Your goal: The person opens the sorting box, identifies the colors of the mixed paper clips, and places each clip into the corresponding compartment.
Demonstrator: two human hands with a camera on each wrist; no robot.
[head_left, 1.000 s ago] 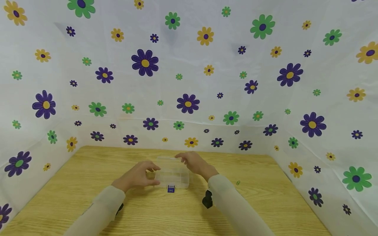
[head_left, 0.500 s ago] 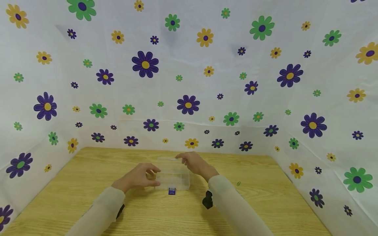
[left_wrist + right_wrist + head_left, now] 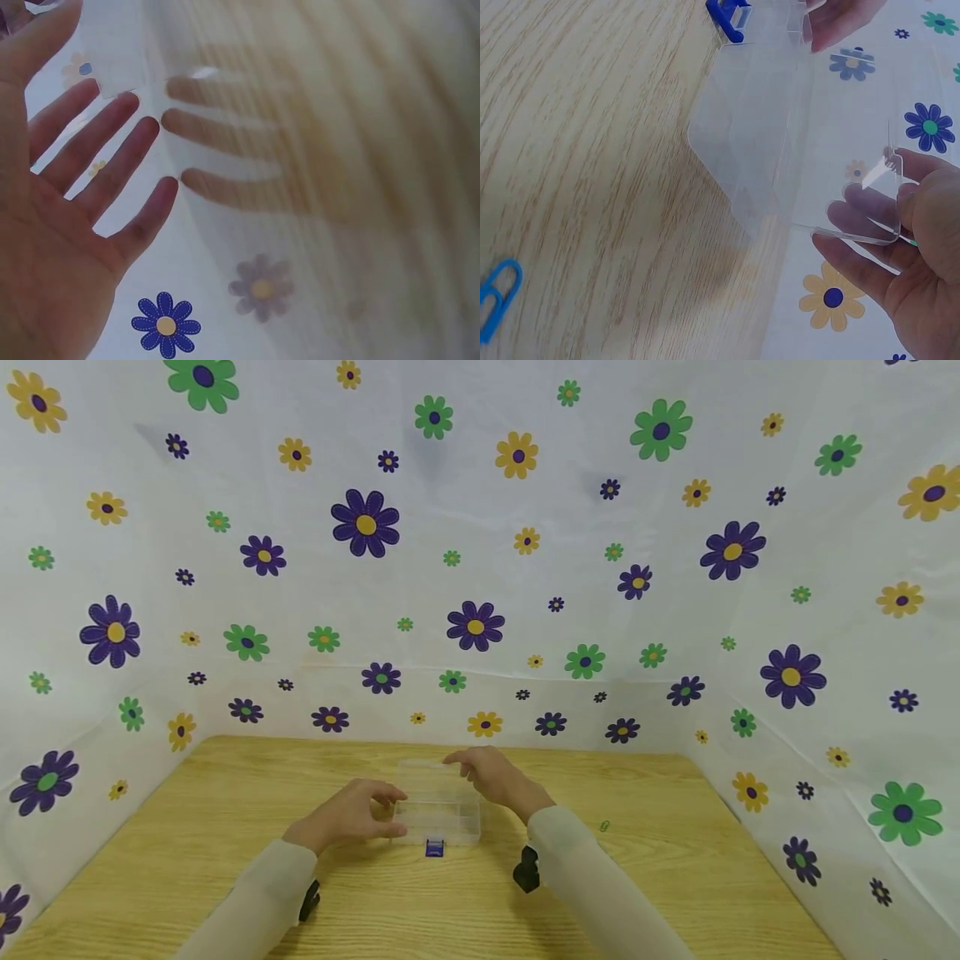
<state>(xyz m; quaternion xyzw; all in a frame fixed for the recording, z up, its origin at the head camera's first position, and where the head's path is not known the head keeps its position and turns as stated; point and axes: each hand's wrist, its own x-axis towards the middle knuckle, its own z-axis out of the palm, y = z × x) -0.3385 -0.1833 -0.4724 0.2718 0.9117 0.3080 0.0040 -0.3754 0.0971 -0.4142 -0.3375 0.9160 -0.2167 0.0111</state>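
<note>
A clear plastic compartment box (image 3: 442, 833) sits on the table with its lid (image 3: 423, 774) raised at the back. A blue latch (image 3: 435, 848) is at its front edge. My left hand (image 3: 352, 814) grips the box's left end, thumb at the front corner and index finger farther back; in the left wrist view its other fingers are spread, tips near their shadows or reflections. My right hand (image 3: 495, 777) pinches the lid's right far corner; in the right wrist view, thumb and fingers (image 3: 859, 266) lie on opposite sides of the clear lid (image 3: 840, 150).
A paper clip (image 3: 604, 827) lies on the wood-grain table (image 3: 637, 893), right of the box. White sheeting (image 3: 427, 585) printed with flowers rises behind and on both sides. Dark wrist straps (image 3: 527, 870) show under the pale sleeves.
The box's front edge and latch have come slightly nearer to me, and my left hand has lowered a little with them. My right hand stays almost still at the lid.
</note>
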